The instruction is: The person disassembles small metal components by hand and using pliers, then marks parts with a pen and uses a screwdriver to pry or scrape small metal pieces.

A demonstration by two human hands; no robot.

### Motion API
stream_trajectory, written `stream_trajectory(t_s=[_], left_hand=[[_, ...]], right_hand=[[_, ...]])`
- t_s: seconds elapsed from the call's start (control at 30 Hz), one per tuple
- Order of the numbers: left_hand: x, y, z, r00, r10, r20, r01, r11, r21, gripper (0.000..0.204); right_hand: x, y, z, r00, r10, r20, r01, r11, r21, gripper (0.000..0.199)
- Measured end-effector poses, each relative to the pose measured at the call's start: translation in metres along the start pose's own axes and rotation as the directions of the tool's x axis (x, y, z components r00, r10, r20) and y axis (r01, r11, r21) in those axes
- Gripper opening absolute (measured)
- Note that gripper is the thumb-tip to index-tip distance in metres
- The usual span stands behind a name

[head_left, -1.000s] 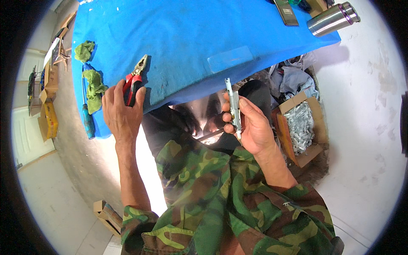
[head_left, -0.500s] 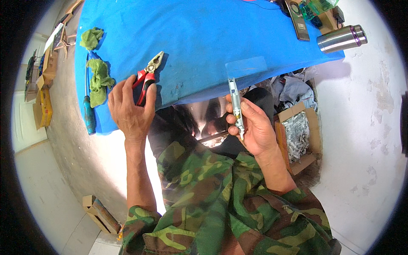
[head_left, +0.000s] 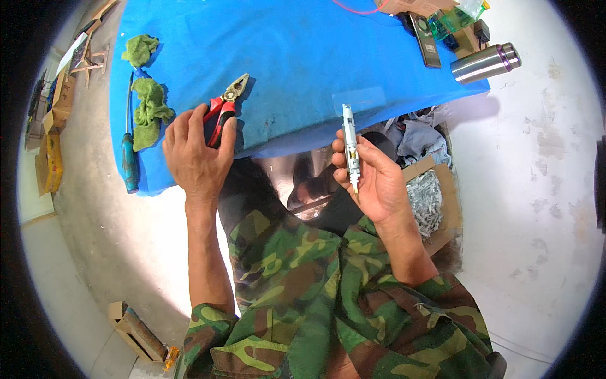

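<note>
The right hand has its fingers closed around a slim, silvery metal piece with a yellowish pointed lower end, held upright in front of the near edge of the blue cloth-covered surface. The piece's upper end overlaps a clear, flat rectangular patch in the view, and whether they touch cannot be told.

The left hand is palm down at the near edge, with its fingers bent and the thumb apart, at the handles of metal pliers with red and black grips. The hand hides part of those handles, so how firmly the fingers hold them cannot be told. The pliers lie with their head pointing away from the person.

Just left of this hand are 2 rumpled green cloths, 1 farther away and 1 nearer, with a long-shafted, teal-handled screwdriver along the left edge. At the far right, a steel flask with a purple ring lies on its side near a dark, flat rectangular device. Below the surface, the right hand and wrist partly cover an open brown cardboard box of silvery pieces
</note>
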State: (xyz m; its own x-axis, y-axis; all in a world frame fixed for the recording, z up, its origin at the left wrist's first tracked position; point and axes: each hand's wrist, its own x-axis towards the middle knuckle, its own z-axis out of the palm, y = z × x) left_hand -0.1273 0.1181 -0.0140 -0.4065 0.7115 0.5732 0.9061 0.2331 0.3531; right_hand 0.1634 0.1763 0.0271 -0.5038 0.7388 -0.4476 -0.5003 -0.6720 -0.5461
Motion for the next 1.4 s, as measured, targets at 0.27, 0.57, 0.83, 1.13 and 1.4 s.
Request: stream_trajectory(t_s=[0.27,0.57,0.83,1.13,1.4], left_hand=[[0.000,-0.004,0.001,1.000,0.014,-0.026,-0.014,1.000,-0.026,0.047],[0.000,-0.001,-0.004,0.998,-0.037,0.054,0.039,0.998,-0.040,0.048],[0.004,-0.003,0.001,0.997,-0.029,0.069,0.031,0.999,-0.028,0.050],[0.004,-0.005,-0.005,0.981,-0.042,0.188,0.053,0.997,-0.053,0.053],[0.004,-0.006,-0.007,0.962,-0.004,0.272,0.001,1.000,0.012,0.053]], right_hand=[[0.005,0.003,0.006,1.000,0.031,0.000,-0.031,0.999,-0.043,0.041],[0.018,-0.012,0.026,0.991,-0.126,-0.047,0.097,0.913,-0.397,0.045],[0.060,-0.037,0.031,0.870,-0.485,0.088,0.293,0.364,-0.884,0.039],[0.110,-0.027,0.039,0.671,-0.531,0.518,0.338,-0.403,-0.851,0.036],[0.114,-0.010,0.040,0.565,-0.613,0.552,0.286,-0.483,-0.828,0.037]])
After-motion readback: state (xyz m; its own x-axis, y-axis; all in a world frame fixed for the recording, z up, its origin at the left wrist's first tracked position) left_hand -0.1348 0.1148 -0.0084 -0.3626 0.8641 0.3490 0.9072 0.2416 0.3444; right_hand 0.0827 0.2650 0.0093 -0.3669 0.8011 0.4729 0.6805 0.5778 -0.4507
